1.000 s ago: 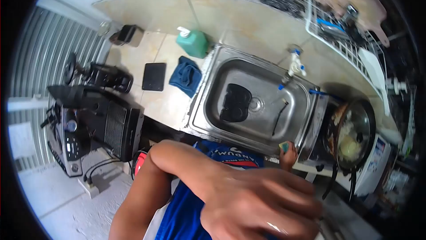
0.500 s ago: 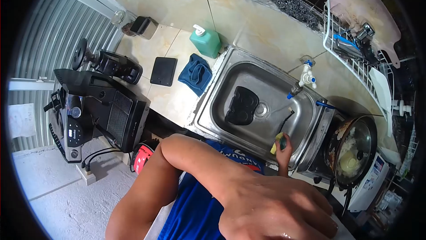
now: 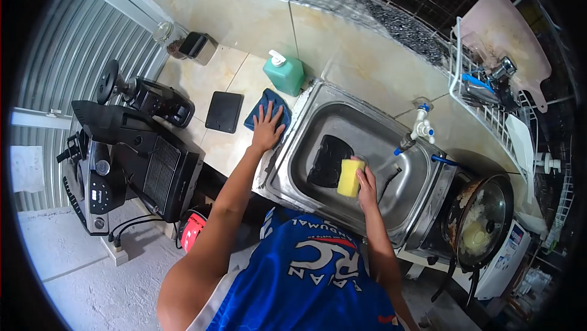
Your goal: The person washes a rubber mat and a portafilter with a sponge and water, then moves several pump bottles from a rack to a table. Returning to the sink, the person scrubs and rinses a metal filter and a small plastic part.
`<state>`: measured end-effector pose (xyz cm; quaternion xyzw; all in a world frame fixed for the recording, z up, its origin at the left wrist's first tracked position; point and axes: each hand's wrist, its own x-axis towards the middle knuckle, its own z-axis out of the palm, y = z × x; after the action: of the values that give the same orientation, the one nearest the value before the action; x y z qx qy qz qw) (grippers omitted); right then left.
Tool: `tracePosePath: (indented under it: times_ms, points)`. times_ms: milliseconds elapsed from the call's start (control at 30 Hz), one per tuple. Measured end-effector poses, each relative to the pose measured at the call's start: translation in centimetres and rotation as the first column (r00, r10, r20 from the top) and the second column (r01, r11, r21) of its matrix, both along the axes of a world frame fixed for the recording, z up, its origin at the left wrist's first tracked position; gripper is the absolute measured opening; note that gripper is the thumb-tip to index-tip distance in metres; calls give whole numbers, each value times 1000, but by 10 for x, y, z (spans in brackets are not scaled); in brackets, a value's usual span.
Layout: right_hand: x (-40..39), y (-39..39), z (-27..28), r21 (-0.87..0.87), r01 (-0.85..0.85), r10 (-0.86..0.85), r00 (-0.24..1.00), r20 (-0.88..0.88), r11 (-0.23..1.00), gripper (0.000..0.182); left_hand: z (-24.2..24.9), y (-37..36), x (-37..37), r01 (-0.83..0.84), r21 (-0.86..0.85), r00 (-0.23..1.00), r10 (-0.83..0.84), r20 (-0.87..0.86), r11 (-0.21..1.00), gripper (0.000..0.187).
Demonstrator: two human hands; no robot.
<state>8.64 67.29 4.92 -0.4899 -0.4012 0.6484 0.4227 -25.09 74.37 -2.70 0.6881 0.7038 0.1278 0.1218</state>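
Observation:
With fingers spread, my left hand lies flat on a folded dark blue cloth on the tiled counter left of the sink. My right hand grips a yellow sponge over the metal sink. The sponge overlaps a black molded piece with rounded hollows, which lies in the basin and is partly hidden behind it. A thin dark stick-like tool rests in the basin to the right of my right hand.
Behind the cloth stands a green pump bottle; a flat black scale-like slab lies left of it. A tap juts from the back wall. Right of the sink sits a lidded pan. A coffee machine is at left.
My left hand has moved from close to the camera out onto the cloth. My right hand has brought the sponge left across the basin to the black piece.

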Motion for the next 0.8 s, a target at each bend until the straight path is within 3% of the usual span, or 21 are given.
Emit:
tracePosePath:
  times_ms: [167, 267, 400, 467, 533, 567, 633, 700, 767, 800]
  points:
    - [-27, 41, 6, 82, -125, 123, 992, 31, 989, 31, -1, -71, -14, 5, 14, 1000, -5, -30, 1000, 59]
    - [-35, 61, 4, 86, -137, 135, 990, 27, 987, 33, 9, -141, -26, -123, -65, 992, 120, -41, 990, 63]
    - [-47, 69, 4, -20, -44, 42, 995, -87, 999, 37, 35, -171, -34, -180, -157, 984, 177, -32, 971, 60]
    - [-59, 79, -2, -286, -45, -102, 873, -478, 957, 44, 78, -150, -18, -183, -99, 980, 174, -94, 978, 56]
    - [-79, 99, 26, -310, -92, -100, 829, -551, 946, 45, 80, -96, -16, -163, 215, 985, 146, 95, 963, 52]
    - [-89, 107, 36, -350, -153, -104, 780, -617, 924, 46, 93, -55, -13, -188, 282, 965, 123, 233, 941, 46]
    - [-112, 134, 25, -229, -259, 40, 738, -673, 938, 44, 124, 43, -4, -263, 417, 924, 103, 368, 870, 39]
    - [-139, 161, 24, -274, -250, 12, 759, -651, 929, 43, 143, 125, -4, -342, 389, 862, 122, 492, 855, 37]
    - [-160, 184, 34, -237, -288, 67, 754, -653, 928, 43, 164, 180, -12, -306, -46, 878, 301, 372, 951, 41]
    - [-168, 193, 38, -227, -287, 73, 754, -652, 931, 43, 153, 195, -16, -305, -36, 879, 295, 375, 952, 41]
